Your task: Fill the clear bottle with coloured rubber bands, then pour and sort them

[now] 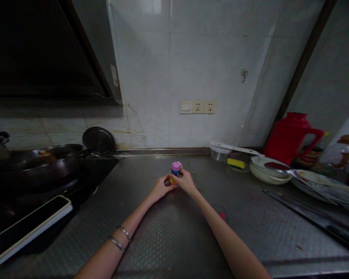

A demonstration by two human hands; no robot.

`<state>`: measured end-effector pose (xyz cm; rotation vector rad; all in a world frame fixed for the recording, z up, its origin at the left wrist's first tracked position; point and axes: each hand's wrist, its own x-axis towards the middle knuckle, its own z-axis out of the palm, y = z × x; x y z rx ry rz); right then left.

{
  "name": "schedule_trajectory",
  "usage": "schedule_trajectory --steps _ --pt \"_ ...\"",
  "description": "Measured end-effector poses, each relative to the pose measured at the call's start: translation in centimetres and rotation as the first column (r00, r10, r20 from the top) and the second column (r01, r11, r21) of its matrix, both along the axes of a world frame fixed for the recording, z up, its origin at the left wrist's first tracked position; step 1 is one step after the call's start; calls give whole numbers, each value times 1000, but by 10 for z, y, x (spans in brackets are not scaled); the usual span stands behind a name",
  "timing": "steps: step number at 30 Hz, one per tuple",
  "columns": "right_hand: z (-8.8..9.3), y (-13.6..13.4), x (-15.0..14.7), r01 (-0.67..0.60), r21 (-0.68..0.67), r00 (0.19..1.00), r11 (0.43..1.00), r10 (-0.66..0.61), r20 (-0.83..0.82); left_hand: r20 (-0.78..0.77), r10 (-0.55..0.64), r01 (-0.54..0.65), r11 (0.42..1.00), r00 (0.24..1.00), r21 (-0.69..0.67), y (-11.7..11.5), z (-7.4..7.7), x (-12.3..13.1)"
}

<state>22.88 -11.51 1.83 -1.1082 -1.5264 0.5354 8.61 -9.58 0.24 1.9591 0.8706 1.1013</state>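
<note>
Head view runs down the steel counter (250, 232): my left hand (162, 187) and right hand (186, 181) meet around a small pink-capped bottle (176, 169), upright midway along, toward the counter's back edge. Both sets of fingers curl closed on its lower body, one each side, likely steadying it. The cap pokes free above.

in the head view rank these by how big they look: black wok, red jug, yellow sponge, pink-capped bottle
1. black wok
2. red jug
3. yellow sponge and pink-capped bottle look about alike. The bottle is partly covered by the left hand and right hand, so they are not ranked.
</note>
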Motion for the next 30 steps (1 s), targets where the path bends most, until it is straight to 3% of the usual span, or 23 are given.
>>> schedule_trajectory --steps 5,9,13,16,21,24,30 --pt "9 10 41 302 7 949 953 -300 -102 81 115 -104 986 990 -128 9 -5 -3" --pt "12 13 96 573 51 820 818 -572 -27 171 278 -241 947 945 -210 23 -3 -12" --pt "3 11 143 750 45 660 659 -751 1 231 428 -361 889 874 -281 36 -4 -26" --pt "-5 9 166 812 19 584 584 -812 3 234 491 -417 857 839 -303 45 -10 -36" --pt "-15 4 182 847 -31 531 530 -847 9 229 514 -445 846 827 -295 53 -20 -43" --pt "-18 3 185 856 -40 517 516 -856 8 212 518 -455 844 828 -286 53 -22 -43" --pt "-25 7 188 839 -44 544 542 -838 47 156 520 -480 845 840 -234 46 -18 -42"
